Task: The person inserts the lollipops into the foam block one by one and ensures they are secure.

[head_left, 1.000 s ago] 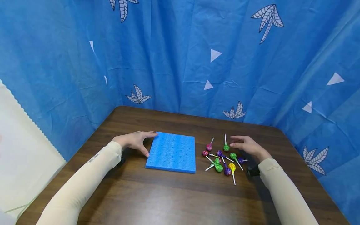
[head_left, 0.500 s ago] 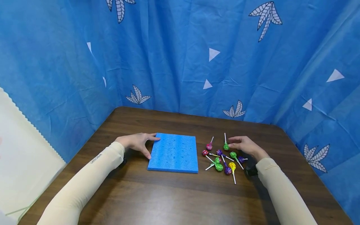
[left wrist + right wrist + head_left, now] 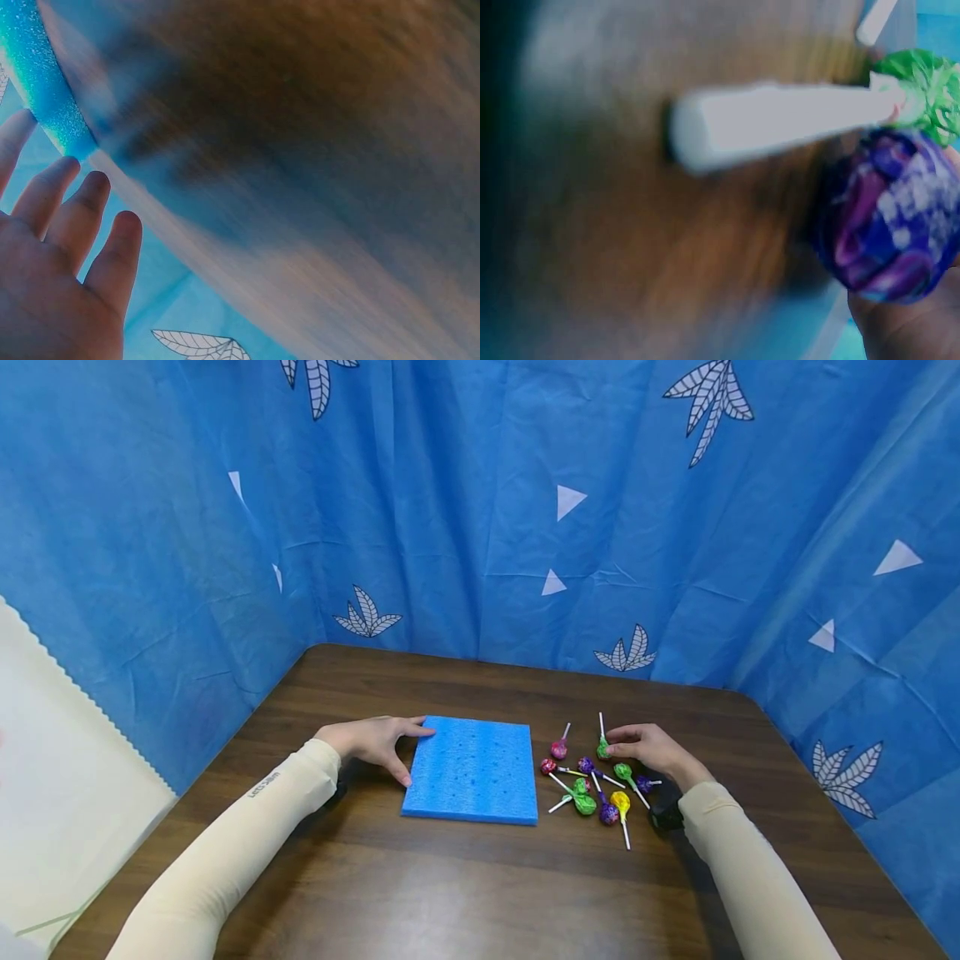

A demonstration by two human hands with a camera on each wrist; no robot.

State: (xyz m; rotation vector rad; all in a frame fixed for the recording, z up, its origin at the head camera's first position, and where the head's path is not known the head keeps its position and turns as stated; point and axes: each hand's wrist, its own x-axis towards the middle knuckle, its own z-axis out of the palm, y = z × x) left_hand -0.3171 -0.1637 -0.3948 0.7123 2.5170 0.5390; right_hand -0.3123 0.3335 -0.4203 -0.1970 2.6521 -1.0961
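A flat blue foam board with small holes lies mid-table. My left hand rests at its left edge, thumb and fingers spread; in the left wrist view the straight fingers are against the foam. My right hand is at a green-wrapped lollipop, whose white stick points away. Thumb and fingertips appear to pinch its wrapped head from the right. In the right wrist view a purple lollipop and a green one hide most of the hand.
Several more lollipops lie loosely grouped between board and right hand, among them a pink one, a red one and a yellow one. The brown wooden table meets a blue curtain at the back.
The foam board has slid right with my left hand at its edge. My right hand has moved a little left, bringing its fingertips onto the green lollipop.
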